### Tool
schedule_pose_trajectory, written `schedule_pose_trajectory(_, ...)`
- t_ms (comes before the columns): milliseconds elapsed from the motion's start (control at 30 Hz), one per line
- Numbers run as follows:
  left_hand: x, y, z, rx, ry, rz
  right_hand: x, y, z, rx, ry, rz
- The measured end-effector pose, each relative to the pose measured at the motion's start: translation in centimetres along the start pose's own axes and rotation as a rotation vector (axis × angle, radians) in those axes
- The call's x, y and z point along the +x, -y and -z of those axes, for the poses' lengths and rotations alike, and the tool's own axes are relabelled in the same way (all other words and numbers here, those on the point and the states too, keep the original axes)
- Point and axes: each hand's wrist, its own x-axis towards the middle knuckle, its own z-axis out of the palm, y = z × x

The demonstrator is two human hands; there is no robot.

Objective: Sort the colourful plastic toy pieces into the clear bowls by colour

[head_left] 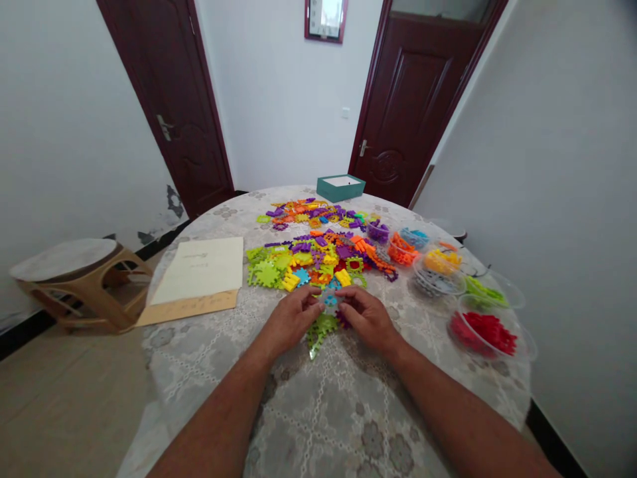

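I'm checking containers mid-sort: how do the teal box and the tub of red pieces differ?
Shape: the teal box is rectangular; the tub of red pieces is round.
Walls: the teal box has opaque sides, while the tub's are see-through.
Place: the teal box sits at the table's far edge; the tub stands on the near right.
Both rest on the patterned table covering.

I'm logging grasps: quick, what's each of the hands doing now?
Left hand: closed, holding one side of a small bluish piece.
Right hand: closed, holding its other side.
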Motion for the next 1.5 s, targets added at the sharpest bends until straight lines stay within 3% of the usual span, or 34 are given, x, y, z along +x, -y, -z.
schedule_pose_trajectory(167,-0.2,-0.4,0.1,-0.097,0.050,0.006,0.0,0.6,-0.1,-0.114,0.039,0.074)
schedule_pose_trajectory(333,0.0,-0.7,0.5,-0.224,-0.096,0.161,0.3,1.6,2.0,-0.465,0.056,0.181)
schedule_pose_trajectory(500,0.2,-0.5,1.0,-0.393,-0.210,0.219,-0.4,1.9,3.1,-0.710,0.290,0.058)
schedule_pose_trajectory(900,0.1,-0.9,1.2,-0.321,-0.274,0.171,0.2,0.1,3.1,-0.723,0.355,-0.063)
schedule_pose_trajectory(1067,0.1,-0.5,1.4,-0.225,-0.272,0.197,0.5,-0.1,3.1,-0.689,0.301,-0.044)
schedule_pose_trajectory(1333,0.3,-0.2,1.5,-0.128,-0.261,0.144,1.6,-1.9,4.0,-0.679,0.074,-0.085)
schedule_pose_trajectory(1500,0.3,-0.4,1.4,-0.142,-0.247,0.172,1.8,-2.0,4.1,-0.460,-0.081,-0.109)
